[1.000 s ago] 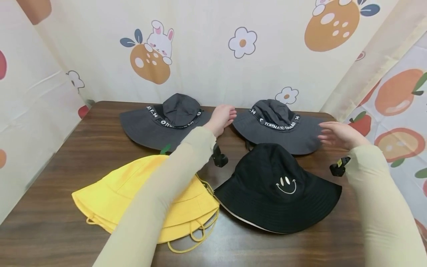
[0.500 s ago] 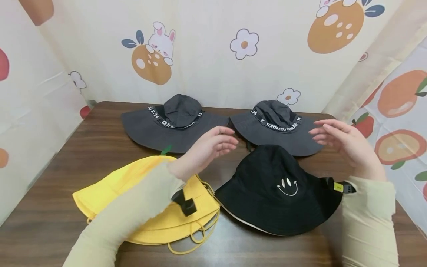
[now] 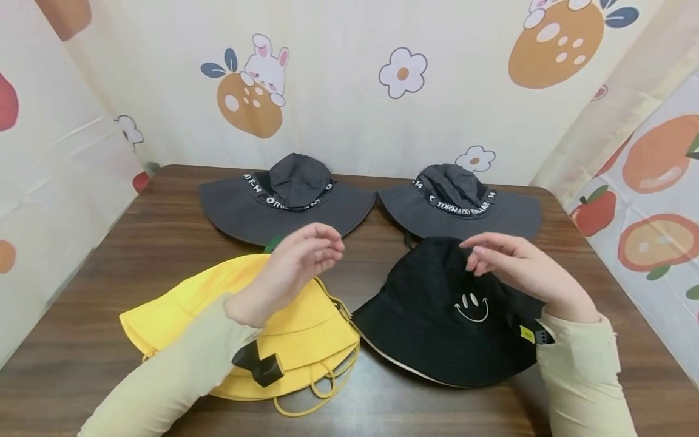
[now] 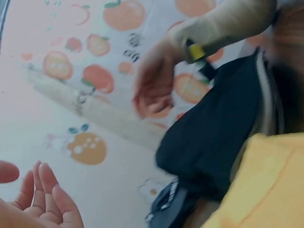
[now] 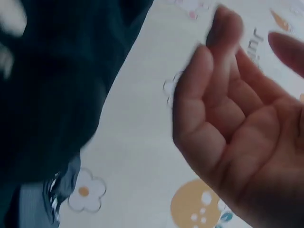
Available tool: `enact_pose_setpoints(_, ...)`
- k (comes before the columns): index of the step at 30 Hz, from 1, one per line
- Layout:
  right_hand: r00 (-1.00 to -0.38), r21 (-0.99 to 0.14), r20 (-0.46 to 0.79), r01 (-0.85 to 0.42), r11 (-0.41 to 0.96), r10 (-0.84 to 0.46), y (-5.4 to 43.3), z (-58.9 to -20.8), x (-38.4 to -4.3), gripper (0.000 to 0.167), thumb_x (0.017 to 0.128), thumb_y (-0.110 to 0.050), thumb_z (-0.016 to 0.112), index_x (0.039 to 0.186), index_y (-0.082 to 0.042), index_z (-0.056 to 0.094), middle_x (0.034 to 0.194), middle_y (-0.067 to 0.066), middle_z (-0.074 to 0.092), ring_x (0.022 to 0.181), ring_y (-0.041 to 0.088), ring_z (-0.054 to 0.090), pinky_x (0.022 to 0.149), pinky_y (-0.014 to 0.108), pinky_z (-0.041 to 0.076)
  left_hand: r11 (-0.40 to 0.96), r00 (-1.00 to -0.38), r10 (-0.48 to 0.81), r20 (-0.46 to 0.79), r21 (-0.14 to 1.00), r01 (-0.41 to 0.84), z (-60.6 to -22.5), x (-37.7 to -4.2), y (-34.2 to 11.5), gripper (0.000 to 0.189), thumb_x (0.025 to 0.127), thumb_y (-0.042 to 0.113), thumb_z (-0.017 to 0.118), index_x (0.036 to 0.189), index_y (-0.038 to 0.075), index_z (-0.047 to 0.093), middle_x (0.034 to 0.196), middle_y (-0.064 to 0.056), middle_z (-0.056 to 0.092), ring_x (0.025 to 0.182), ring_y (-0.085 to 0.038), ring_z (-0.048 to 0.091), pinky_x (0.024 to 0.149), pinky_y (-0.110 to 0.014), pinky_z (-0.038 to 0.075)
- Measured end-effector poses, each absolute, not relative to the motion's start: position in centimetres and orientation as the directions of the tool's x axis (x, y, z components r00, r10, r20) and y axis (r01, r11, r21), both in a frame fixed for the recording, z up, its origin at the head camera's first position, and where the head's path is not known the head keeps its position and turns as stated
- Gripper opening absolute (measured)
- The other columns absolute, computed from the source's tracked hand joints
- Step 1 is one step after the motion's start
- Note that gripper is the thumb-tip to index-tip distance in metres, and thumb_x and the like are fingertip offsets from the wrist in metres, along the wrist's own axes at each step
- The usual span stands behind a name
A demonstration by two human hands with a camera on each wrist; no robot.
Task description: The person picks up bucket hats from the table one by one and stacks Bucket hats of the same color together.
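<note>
My left hand (image 3: pixel 292 270) is raised over the yellow bucket hats (image 3: pixel 202 303), which lie stacked at the front left with their cords trailing. Its fingers are loosely bent and nothing is in them. Over the black bucket hat (image 3: pixel 420 321) with the embroidered smiley face hovers my right hand (image 3: pixel 530 273), fingers relaxed and bare of any object. In the right wrist view the palm and curved fingers (image 5: pixel 192 104) show beside the dark crown. Two grey wide-brimmed hats lie behind, one at back left (image 3: pixel 297 182) and one at back right (image 3: pixel 453 194), with lettered bands.
All the hats rest on a dark brown wooden table (image 3: pixel 82 340). A cream curtain (image 3: pixel 338 109) printed with fruit, rabbits and flowers hangs right behind the table's back edge. More printed cloth (image 3: pixel 655 182) borders the right side.
Both hands have drawn back from the grey hats toward the front, the left over the yellow hats, the right inward over the black hat. The hats lie where they were.
</note>
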State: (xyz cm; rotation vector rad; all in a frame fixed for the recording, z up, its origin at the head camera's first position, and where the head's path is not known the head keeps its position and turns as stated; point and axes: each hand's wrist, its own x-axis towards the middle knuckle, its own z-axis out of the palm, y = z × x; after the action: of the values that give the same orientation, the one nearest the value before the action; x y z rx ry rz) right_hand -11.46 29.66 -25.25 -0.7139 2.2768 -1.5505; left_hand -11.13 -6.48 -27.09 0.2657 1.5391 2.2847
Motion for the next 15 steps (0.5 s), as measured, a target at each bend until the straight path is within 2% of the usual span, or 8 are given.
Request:
enact_pose_setpoints(5, -0.822, -0.81, -0.077, -0.28, 0.516, -0.565, 27.6, -25.3, -10.4, 0.023, 0.098, -0.008, 0.048, 0.117, 0.0, 0.058, 0.088, 0.005, 0.065, 0.079, 0.015, 0.063, 0.073, 0.025, 0.053, -0.417, -0.955, 0.297, -0.026, 0.896, -0.154, -25.3, -12.7, -8.3, 0.031, 0.096, -0.001, 0.033, 0.087, 0.016, 0.057, 0.084, 0.005, 0.059, 0.081, -0.009, 0.055, 0.077, -0.021, 0.044)
enact_pose_setpoints(9, -0.819, -0.752, -0.129, -0.287, 0.593, -0.56, 26.4, -25.4, -10.1, 0.023, 0.098, -0.015, 0.051, 0.117, -0.004, 0.059, 0.088, 0.004, 0.065, 0.08, 0.014, 0.063, 0.074, 0.027, 0.052, -0.54, -0.975, 0.212, -0.059, 0.825, -0.167, -24.0, -14.7, -10.6, 0.028, 0.098, 0.002, 0.032, 0.089, 0.013, 0.056, 0.087, 0.002, 0.057, 0.085, -0.011, 0.051, 0.077, -0.02, 0.042)
enact_pose_setpoints(13, -0.812, -0.739, -0.148, -0.29, 0.609, -0.565, 25.8, -25.6, -10.3, 0.023, 0.098, -0.016, 0.051, 0.117, -0.005, 0.06, 0.088, 0.001, 0.064, 0.08, 0.01, 0.062, 0.074, 0.027, 0.051, -0.619, -0.974, 0.114, -0.198, 0.752, -0.226, -23.6, -17.4, -13.4, 0.013, 0.099, 0.009, 0.037, 0.097, 0.01, 0.05, 0.1, -0.001, 0.051, 0.1, -0.013, 0.043, 0.082, -0.022, 0.038)
enact_pose_setpoints(14, -0.808, -0.736, -0.153, -0.291, 0.611, -0.569, 25.7, -25.7, -10.3, 0.023, 0.098, -0.016, 0.051, 0.117, -0.005, 0.06, 0.088, 0.0, 0.064, 0.081, 0.009, 0.062, 0.074, 0.027, 0.051, -0.607, -0.968, 0.085, -0.236, 0.758, -0.238, -23.6, -18.1, -14.0, 0.009, 0.099, 0.011, 0.039, 0.099, 0.011, 0.048, 0.104, -0.001, 0.049, 0.109, -0.013, 0.04, 0.088, -0.023, 0.037)
enact_pose_setpoints(15, -0.804, -0.732, -0.158, -0.294, 0.615, -0.573, 25.7, -25.8, -10.4, 0.024, 0.098, -0.016, 0.051, 0.117, -0.006, 0.06, 0.089, 0.0, 0.064, 0.081, 0.008, 0.062, 0.074, 0.026, 0.051, -0.57, -0.959, 0.058, -0.276, 0.78, -0.259, -23.7, -18.9, -14.5, 0.011, 0.1, 0.015, 0.039, 0.108, 0.013, 0.047, 0.115, 0.0, 0.047, 0.12, -0.015, 0.035, 0.096, -0.024, 0.035)
